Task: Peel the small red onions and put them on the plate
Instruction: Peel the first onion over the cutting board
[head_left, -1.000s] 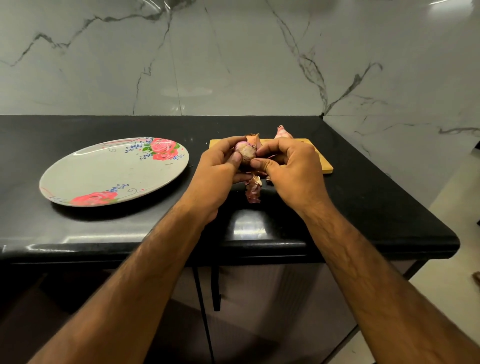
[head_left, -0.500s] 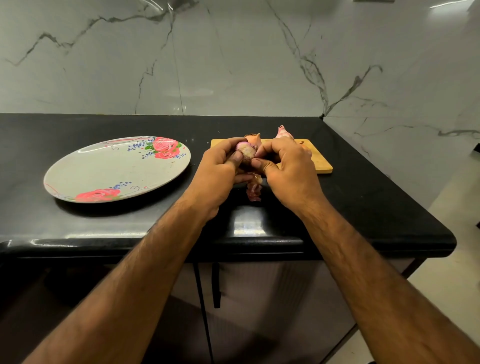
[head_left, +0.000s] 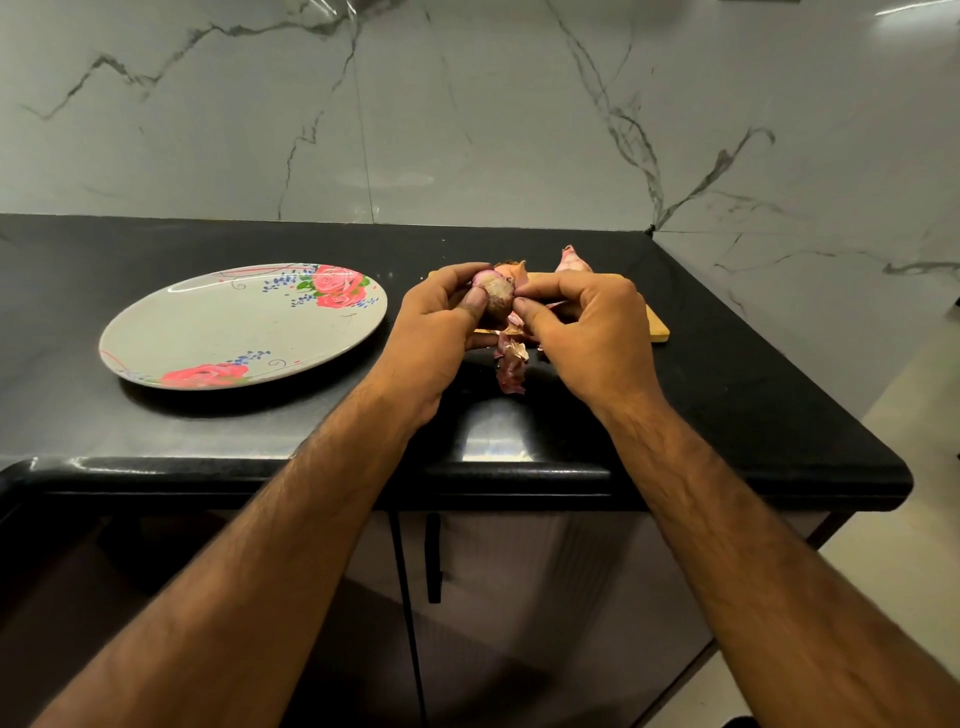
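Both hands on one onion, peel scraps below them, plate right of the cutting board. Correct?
No. The head view shows the plate left of the cutting board, not right. The rest stands: the left hand and right hand both hold one onion, with peel scraps below them.

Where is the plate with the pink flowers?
In the head view, the plate sits on the black counter, left of the left hand and wooden board.

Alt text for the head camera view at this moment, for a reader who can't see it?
A left hand and right hand pinch a small red onion between them by a wooden cutting board, loose skins beneath them. A floral plate with no onions on it sits to their left on the black counter.
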